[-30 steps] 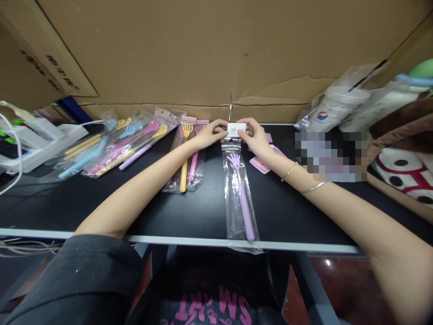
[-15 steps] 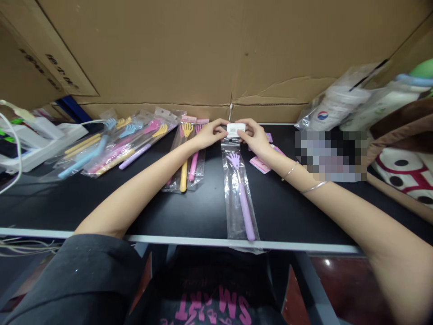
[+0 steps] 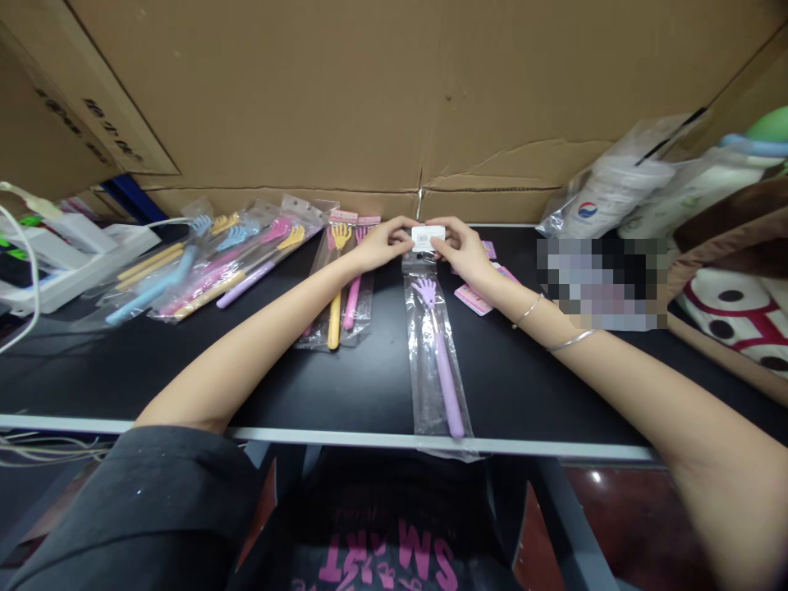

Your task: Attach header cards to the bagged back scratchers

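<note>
A white card (image 3: pixel 424 240) with a small printed barcode is pinched between my left hand (image 3: pixel 389 243) and my right hand (image 3: pixel 460 246), one at each side. It sits over the top end of a clear plastic bag (image 3: pixel 421 377). Inside that bag lies a purple back scratcher (image 3: pixel 448 382), its hand-shaped head toward the far side and its handle toward me. The bag's lower end hangs slightly over the table's front edge. Pink printed cards (image 3: pixel 477 297) lie beside my right hand, partly hidden by it.
Bagged back scratchers with pink header cards (image 3: pixel 336 308) lie left of centre. Several more bagged scratchers (image 3: pixel 215 263) spread farther left, near a white power strip (image 3: pixel 80 263). At right stand a bagged cup (image 3: pixel 616 197) and a brown plush item (image 3: pixel 732 230). Cardboard (image 3: pixel 295 98) walls the back.
The white card has tilted slightly and its printed face shows a little more. Both hands stay in nearly the same place.
</note>
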`<state>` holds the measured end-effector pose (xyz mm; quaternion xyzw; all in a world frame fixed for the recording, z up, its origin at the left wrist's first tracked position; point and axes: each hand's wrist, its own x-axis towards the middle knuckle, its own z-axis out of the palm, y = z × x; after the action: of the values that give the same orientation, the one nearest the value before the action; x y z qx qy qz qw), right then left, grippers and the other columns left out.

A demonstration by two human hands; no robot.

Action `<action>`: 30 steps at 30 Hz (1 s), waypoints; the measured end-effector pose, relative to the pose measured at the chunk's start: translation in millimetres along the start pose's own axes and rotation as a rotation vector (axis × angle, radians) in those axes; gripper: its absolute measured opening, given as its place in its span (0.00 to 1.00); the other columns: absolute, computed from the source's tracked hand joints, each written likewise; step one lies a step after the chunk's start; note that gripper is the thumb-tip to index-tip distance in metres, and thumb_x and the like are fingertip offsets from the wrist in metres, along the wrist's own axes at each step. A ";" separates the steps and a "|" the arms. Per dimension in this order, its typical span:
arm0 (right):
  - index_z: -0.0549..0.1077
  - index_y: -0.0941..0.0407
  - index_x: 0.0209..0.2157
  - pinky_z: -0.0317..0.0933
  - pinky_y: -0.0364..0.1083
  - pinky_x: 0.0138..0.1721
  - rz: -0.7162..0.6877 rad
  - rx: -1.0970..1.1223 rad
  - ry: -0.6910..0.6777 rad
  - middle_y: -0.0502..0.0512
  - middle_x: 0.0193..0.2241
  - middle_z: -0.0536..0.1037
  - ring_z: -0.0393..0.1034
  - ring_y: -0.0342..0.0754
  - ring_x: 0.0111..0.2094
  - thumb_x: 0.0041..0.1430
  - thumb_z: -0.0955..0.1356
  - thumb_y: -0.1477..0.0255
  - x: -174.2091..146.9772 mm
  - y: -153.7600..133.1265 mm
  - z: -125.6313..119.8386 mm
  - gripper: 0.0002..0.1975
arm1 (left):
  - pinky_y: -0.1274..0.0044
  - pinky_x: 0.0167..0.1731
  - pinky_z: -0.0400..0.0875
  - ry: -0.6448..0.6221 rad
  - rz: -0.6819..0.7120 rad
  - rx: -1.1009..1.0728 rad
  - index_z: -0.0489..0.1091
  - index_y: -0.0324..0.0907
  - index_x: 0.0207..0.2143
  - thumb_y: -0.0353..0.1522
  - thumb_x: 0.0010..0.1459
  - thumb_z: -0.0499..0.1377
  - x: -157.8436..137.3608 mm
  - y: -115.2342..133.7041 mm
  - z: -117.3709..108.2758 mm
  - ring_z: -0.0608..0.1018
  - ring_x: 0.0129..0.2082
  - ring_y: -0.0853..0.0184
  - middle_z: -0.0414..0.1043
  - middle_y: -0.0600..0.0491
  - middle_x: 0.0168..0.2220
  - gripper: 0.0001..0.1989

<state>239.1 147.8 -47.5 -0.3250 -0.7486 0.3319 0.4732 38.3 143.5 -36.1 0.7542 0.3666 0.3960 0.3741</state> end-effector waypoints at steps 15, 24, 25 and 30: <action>0.68 0.51 0.39 0.64 0.44 0.30 0.106 0.003 0.033 0.48 0.26 0.72 0.67 0.43 0.25 0.61 0.69 0.64 2.2 5.5 0.8 0.09 | 0.81 0.32 0.65 0.033 0.050 -0.006 0.65 0.39 0.45 0.25 0.59 0.57 1.9 -7.2 -0.3 0.73 0.27 0.74 0.70 0.59 0.25 0.11; 0.66 0.53 0.33 0.65 0.43 0.31 0.161 0.009 0.028 0.47 0.24 0.71 0.66 0.41 0.24 0.61 0.68 0.70 2.1 -0.8 3.4 0.06 | 0.81 0.32 0.64 0.011 0.042 -0.024 0.66 0.38 0.45 0.26 0.60 0.58 1.7 -7.8 -1.6 0.73 0.28 0.74 0.70 0.59 0.27 0.10; 0.66 0.53 0.33 0.65 0.43 0.31 0.160 0.008 0.028 0.47 0.24 0.71 0.66 0.41 0.24 0.61 0.68 0.70 2.0 -1.1 3.6 0.06 | 0.81 0.32 0.64 0.008 0.034 -0.030 0.65 0.38 0.44 0.27 0.60 0.58 1.6 -7.4 -1.5 0.73 0.28 0.73 0.70 0.59 0.27 0.10; 0.65 0.52 0.34 0.63 0.43 0.28 0.140 0.003 0.022 0.47 0.24 0.70 0.65 0.42 0.25 0.59 0.69 0.66 1.9 0.7 3.3 0.08 | 0.81 0.32 0.64 0.021 -0.015 -0.060 0.65 0.38 0.42 0.26 0.60 0.58 1.7 -5.4 -0.1 0.73 0.27 0.73 0.69 0.59 0.24 0.07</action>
<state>235.5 149.1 -48.2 -0.3795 -0.7182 0.3619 0.4575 37.6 147.4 -40.1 0.7355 0.3643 0.4120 0.3957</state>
